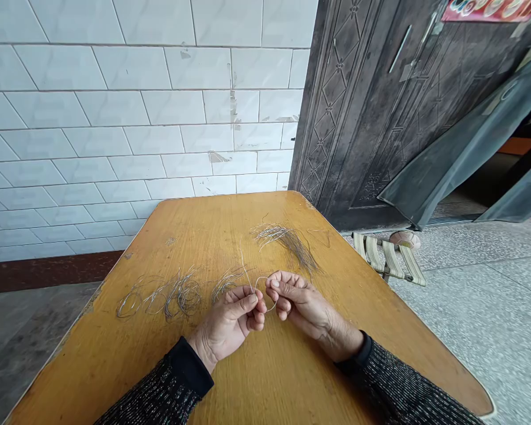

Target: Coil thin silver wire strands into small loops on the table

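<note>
A thin silvery wire point(243, 261) is bent into a small loop between my two hands, above the middle of the table. My left hand point(236, 316) pinches it between thumb and fingers, and one free end sticks up and away from me. On the other side of the loop, my right hand point(298, 300) is closed on the wire with thumb and forefinger. Just beyond my left hand lies a small coil of wire point(223, 283). Further left are several more wire coils point(183, 295). A bundle of loose, straighter wires point(287, 239) lies beyond my right hand.
The wooden table point(265, 372) has a rounded far end near a white tiled wall point(133, 106). Right of it stand a dark patterned metal door point(358, 118) and a hanging grey-green curtain point(460, 147). A folding stool point(392, 257) with striped straps and a ball point(405, 238) are on the floor.
</note>
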### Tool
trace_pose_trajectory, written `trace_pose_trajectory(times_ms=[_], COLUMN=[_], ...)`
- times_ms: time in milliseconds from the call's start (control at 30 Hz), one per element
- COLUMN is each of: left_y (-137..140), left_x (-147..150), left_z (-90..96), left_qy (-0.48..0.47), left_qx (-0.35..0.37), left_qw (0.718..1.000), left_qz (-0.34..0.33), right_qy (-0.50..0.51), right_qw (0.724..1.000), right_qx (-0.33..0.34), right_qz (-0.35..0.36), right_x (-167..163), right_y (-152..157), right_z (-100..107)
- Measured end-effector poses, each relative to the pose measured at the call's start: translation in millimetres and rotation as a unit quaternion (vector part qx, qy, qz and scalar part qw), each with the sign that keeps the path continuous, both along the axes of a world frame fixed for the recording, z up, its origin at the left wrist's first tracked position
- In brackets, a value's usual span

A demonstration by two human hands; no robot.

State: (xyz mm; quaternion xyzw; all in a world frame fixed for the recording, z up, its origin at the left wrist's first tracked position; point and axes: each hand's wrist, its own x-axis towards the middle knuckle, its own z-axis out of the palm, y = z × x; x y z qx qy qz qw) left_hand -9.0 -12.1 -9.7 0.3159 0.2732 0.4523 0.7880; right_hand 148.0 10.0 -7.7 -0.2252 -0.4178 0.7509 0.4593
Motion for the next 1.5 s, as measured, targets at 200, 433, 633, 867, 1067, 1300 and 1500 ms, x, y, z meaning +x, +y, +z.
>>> trace_pose_trajectory(times_ms=[200, 433, 633, 867, 1067, 1300, 1500], left_y=[-2.1, -3.8, -4.7, -5.6, -10.5, -14.4, -16.5], left_x=[0.4, 0.2, 1.8, 3.7, 8.8, 9.1, 8.9], left_z=[1.7, 4.2, 1.9, -0.6, 2.1, 5.6, 9.6], left_qy=[0.033, 0.006, 0.019, 0.148, 0.283, 0.342, 0.389], left_qx=[0.017, 0.019, 0.026, 0.066, 0.169, 0.243, 0.297], left_qw=[0.999, 0.999, 0.999, 0.985, 0.942, 0.905, 0.869], left_qz=[-0.006, -0.025, 0.001, 0.054, 0.065, 0.068, 0.076], right_qy=[-0.017, -0.036, -0.090, -0.294, -0.332, -0.286, -0.213], right_qw=[1.000, 0.999, 0.995, 0.920, 0.877, 0.907, 0.943], right_qx=[-0.012, -0.006, 0.030, 0.197, 0.304, 0.276, 0.232], right_qz=[-0.001, 0.004, -0.002, -0.168, -0.166, -0.137, -0.106], right_x=[0.6, -0.3, 1.1, 5.8, 1.1, 0.3, 0.3], right_y=[2.1, 0.9, 2.1, 1.2, -6.4, -7.8, -6.1], right_z=[-3.8, -6.7, -3.0, 2.3, 2.7, 6.7, 6.2])
